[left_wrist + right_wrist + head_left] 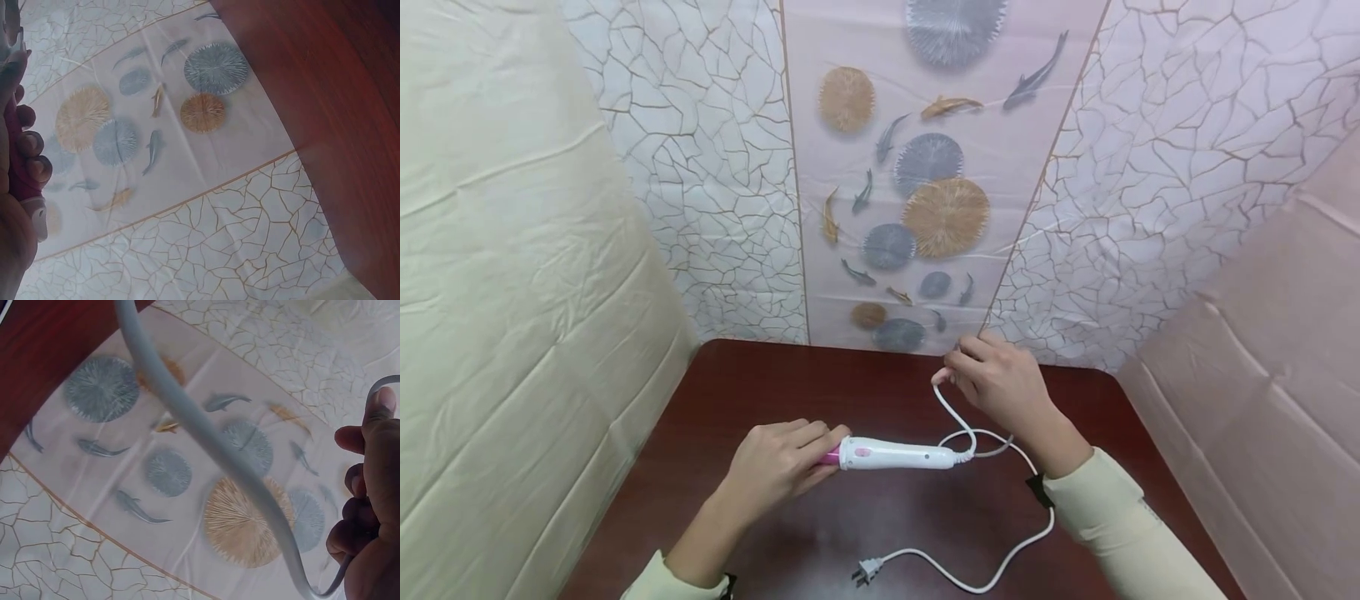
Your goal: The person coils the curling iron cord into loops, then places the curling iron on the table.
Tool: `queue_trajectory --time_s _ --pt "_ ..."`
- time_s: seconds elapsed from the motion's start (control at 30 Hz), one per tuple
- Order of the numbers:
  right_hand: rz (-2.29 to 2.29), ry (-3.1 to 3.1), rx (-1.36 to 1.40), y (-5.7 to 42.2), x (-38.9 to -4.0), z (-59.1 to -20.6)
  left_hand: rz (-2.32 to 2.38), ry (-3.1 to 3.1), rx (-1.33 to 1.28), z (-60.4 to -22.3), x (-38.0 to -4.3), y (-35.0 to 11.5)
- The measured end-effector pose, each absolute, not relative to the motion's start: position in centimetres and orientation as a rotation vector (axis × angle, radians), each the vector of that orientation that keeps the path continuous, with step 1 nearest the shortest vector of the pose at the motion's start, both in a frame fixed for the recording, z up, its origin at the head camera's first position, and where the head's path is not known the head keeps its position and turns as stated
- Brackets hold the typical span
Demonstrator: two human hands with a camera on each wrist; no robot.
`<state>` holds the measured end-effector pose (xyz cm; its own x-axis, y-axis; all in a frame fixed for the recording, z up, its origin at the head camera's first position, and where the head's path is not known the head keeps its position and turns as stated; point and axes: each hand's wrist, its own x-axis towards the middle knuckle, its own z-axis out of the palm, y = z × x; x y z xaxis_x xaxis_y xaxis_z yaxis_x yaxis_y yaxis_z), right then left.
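Observation:
A hair iron (898, 454) with a white handle and a pink front part is held level above the dark red table. My left hand (786, 458) grips it round the pink part, fingers covering most of that end; in the left wrist view some fingers (34, 147) curl over the magenta body. From the handle's right end runs a white power cord (957, 414). Up by the table's far edge, my right hand (996, 379) holds this cord between thumb and fingers. The right wrist view has the cord (206, 434) crossing in front and bending into the right hand (375, 506).
The cord's two-pin plug (868, 570) lies at the table's near side, with slack looping to the right under my right forearm. Behind the table (760, 383) hangs a patterned cloth (730, 208); pale padded cloths (497, 292) flank both sides.

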<state>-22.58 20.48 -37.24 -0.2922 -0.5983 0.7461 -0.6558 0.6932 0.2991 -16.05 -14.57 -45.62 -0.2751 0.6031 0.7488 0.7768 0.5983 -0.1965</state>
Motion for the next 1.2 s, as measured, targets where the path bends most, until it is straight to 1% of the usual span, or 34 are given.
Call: queue_trajectory --time_s 0.4,0.77,1.2 --pt "0.091 -2.054 0.961 20.7 -22.8 -38.7 -0.268 -1.818 -1.083 -44.4 -16.1 -14.4" --pt "0.115 -2.132 0.983 20.7 -22.4 -40.7 -0.303 -1.736 -1.015 -43.5 -16.6 -14.4" --pt "0.097 -2.181 0.984 18.8 -21.5 -42.7 -0.337 -1.808 -0.924 -43.5 -16.9 -14.4"
